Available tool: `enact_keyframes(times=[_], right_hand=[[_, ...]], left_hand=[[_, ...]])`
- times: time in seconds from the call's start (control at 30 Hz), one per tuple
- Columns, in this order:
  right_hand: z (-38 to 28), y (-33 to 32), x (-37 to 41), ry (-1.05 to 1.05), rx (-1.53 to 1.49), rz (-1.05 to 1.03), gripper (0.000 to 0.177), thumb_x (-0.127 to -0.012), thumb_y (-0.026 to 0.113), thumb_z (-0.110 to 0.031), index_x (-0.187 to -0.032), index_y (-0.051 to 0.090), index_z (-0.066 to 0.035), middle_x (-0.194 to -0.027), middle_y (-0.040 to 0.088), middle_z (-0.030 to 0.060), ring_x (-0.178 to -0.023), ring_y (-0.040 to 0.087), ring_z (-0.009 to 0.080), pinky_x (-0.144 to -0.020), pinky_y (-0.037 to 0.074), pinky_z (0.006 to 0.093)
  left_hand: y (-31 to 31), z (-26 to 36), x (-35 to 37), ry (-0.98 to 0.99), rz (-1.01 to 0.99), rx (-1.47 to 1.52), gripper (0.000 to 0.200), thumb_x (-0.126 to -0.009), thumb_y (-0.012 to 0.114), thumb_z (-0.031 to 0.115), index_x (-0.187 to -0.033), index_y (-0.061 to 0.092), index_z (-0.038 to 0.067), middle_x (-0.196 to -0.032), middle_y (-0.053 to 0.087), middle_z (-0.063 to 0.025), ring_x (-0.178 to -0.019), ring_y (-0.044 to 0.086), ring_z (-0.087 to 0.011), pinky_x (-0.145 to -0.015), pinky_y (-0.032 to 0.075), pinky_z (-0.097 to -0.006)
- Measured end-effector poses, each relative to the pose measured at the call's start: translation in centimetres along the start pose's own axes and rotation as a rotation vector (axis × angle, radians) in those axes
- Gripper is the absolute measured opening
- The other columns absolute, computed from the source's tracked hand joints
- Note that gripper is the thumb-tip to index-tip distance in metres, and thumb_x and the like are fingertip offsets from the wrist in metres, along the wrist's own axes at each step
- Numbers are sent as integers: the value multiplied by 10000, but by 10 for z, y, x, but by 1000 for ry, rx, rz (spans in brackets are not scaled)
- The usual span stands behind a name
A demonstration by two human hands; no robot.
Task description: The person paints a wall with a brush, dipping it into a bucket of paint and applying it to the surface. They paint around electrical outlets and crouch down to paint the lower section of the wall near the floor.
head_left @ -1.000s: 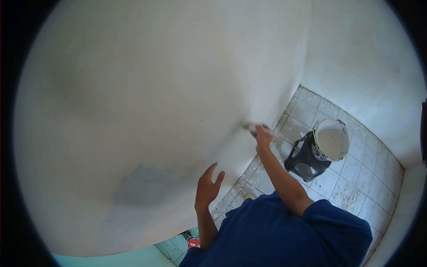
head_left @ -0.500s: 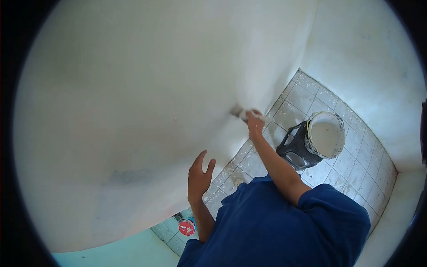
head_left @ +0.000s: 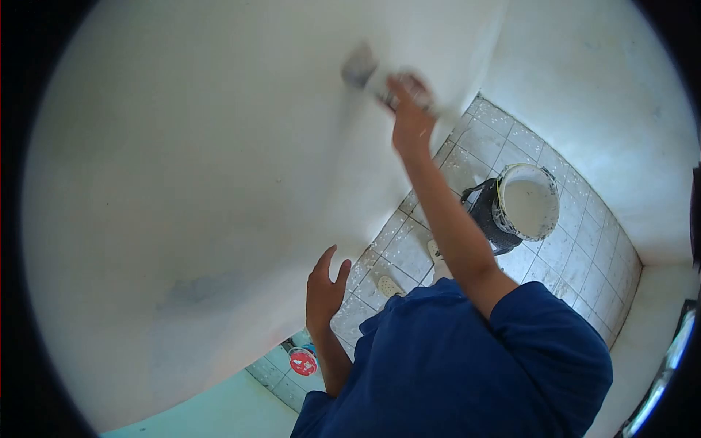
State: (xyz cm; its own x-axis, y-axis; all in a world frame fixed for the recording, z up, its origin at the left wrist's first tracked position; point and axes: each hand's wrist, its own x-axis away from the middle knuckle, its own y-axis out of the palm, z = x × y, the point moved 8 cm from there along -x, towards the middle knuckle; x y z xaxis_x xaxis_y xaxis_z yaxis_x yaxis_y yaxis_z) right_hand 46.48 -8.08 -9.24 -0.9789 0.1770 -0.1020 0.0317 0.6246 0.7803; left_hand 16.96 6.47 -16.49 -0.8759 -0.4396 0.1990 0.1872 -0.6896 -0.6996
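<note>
My right hand (head_left: 415, 113) is wrapped round the handle of a wide paintbrush (head_left: 360, 67), its bristles up at the pale wall (head_left: 241, 131); motion smears both brush and fingers. Lower down, my left hand (head_left: 326, 292) is held up close to the wall, thumb and fingers apart, with nothing in it. A greyish patch (head_left: 190, 290) marks the wall to its left. On the floor right of my right forearm, a bucket (head_left: 529, 204) of whitish paint sits on a dark stool or stand (head_left: 488, 215).
Paint-spattered tiles (head_left: 467, 164) cover the floor, meeting a second wall (head_left: 599, 124) on the right. A red-topped container (head_left: 303, 362) stands on the floor at lower left. My light-coloured shoe (head_left: 390, 285) shows below my right arm. A bright opening (head_left: 668, 372) is at lower right.
My right hand has moved up and slightly left along the wall with the paintbrush. My left hand has barely moved. The view has shifted a little, showing more of my feet.
</note>
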Motion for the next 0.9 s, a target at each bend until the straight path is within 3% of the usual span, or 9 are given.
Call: enact_keyframes(times=[0.03,0.07,0.17,0.33,0.53,0.63,0.77,0.9], right_hand=[[44,-44,11,167,69,119,462,-765,705,-63,-1166,486,5,-1102,533,126,-998,573,253,-822,546,441],[80,-98,17,150,212,101,461,-766,702,-62,-1166,485,13,-1103,531,130,-989,577,252,-790,561,422],[113,-234,64,424,447,233,409,-777,693,-89,-1132,511,2,-1021,574,116,-905,611,220,-729,577,366],[-15,-367,86,398,511,389,361,-790,685,-143,-1101,542,-27,-970,596,80,-868,619,189,-697,573,336],[-222,-459,61,131,539,681,363,-794,683,-139,-1107,545,-17,-951,612,64,-852,616,159,-696,550,302],[-263,-497,29,89,706,640,370,-804,673,-129,-1130,540,-13,-964,616,64,-834,616,151,-693,548,297],[-241,-554,-19,223,1053,471,279,-793,676,-132,-1034,605,-12,-856,627,55,-768,583,90,-648,478,240],[-193,-593,-56,72,1515,72,306,-751,689,-169,-1024,612,-53,-896,628,81,-768,613,208,-696,486,315]], left_hand=[[3,7,-2,20,-23,-3,488,-880,587,358,-1269,512,73,-1232,550,-204,-1165,518,-330,-953,416,-393],[7,13,-3,36,-49,-7,480,-881,584,347,-1255,517,53,-1240,544,-203,-1173,506,-338,-974,399,-389],[25,24,-9,118,-144,-28,476,-878,587,334,-1236,522,27,-1247,538,-199,-1171,499,-351,-993,382,-387],[82,55,-25,263,-288,-97,457,-876,592,312,-1218,532,14,-1218,550,-212,-1150,513,-342,-985,389,-376],[219,137,-40,145,-577,77,548,-875,603,285,-1327,418,35,-1255,524,-222,-1166,514,-323,-959,407,-357],[316,169,-45,225,-770,51,581,-875,596,282,-1348,379,24,-1287,496,-223,-1184,495,-345,-982,388,-370],[437,195,-53,616,-790,-143,641,-860,590,251,-1342,320,-74,-1380,364,-255,-1288,361,-360,-1068,294,-400],[523,198,-57,741,-781,-373,675,-853,585,242,-1330,284,-128,-1405,264,-312,-1332,256,-400,-1096,249,-411]])
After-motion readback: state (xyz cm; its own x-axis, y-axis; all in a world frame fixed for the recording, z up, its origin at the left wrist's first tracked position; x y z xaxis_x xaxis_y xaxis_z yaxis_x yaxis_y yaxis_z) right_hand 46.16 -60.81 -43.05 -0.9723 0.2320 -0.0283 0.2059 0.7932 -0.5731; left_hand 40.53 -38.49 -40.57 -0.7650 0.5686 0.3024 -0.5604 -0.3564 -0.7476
